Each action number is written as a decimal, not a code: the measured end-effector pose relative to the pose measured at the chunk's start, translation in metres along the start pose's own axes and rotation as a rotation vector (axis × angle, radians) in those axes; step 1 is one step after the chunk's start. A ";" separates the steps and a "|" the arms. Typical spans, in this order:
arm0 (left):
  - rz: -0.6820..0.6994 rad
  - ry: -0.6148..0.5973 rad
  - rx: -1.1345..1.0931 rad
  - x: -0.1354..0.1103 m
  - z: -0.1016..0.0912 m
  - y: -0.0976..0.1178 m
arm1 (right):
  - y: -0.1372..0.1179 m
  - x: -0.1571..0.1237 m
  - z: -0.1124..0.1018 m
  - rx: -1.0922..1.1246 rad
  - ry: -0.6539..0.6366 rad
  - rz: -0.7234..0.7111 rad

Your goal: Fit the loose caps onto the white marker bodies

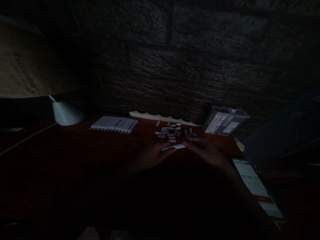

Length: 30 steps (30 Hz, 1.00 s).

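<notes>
Slim white marker (pixel 178 146) (dim in shadow)

l hand (pixel 155 153), r hand (pixel 205 151) bare; forearms (pixel 226 165) v. dim

One head-worn camera looks forward and down over the hands (pixel 207 152) toward a wall (pixel 150 65).

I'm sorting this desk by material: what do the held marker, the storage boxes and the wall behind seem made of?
Held marker: probably plastic; its white barrel looks smooth, though dim light hides the gloss.
Storage boxes: likely clear plastic; pens show through the left one's wall.
Wall: stone, brick or an imitation; rough, matte blocks with dark joints.
</notes>
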<state>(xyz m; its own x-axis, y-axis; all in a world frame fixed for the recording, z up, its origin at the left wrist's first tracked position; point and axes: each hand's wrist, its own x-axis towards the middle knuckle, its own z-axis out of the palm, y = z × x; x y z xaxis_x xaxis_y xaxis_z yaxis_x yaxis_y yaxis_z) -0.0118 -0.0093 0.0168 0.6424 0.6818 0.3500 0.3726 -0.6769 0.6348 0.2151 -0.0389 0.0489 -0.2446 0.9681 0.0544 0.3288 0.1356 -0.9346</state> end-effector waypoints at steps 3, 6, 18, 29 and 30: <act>-0.043 -0.008 0.031 -0.003 0.006 0.005 | 0.001 0.002 0.006 0.033 0.240 0.023; -0.106 -0.023 0.015 -0.006 0.015 0.014 | 0.001 0.005 0.016 0.198 0.365 0.040; -0.081 -0.173 -0.117 -0.009 0.010 0.024 | -0.004 -0.002 0.035 0.194 0.148 0.026; -0.070 0.044 0.126 -0.001 0.019 -0.002 | 0.010 0.010 0.021 0.028 0.435 0.058; -0.060 0.081 0.140 0.000 0.017 -0.005 | 0.011 0.010 0.018 -0.016 0.404 0.052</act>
<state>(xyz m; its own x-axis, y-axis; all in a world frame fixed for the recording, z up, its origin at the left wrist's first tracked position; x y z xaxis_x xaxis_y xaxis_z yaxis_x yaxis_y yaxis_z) -0.0022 -0.0112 0.0017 0.5623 0.7382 0.3726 0.5018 -0.6628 0.5558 0.1998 -0.0315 0.0329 0.1502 0.9782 0.1436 0.3463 0.0840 -0.9344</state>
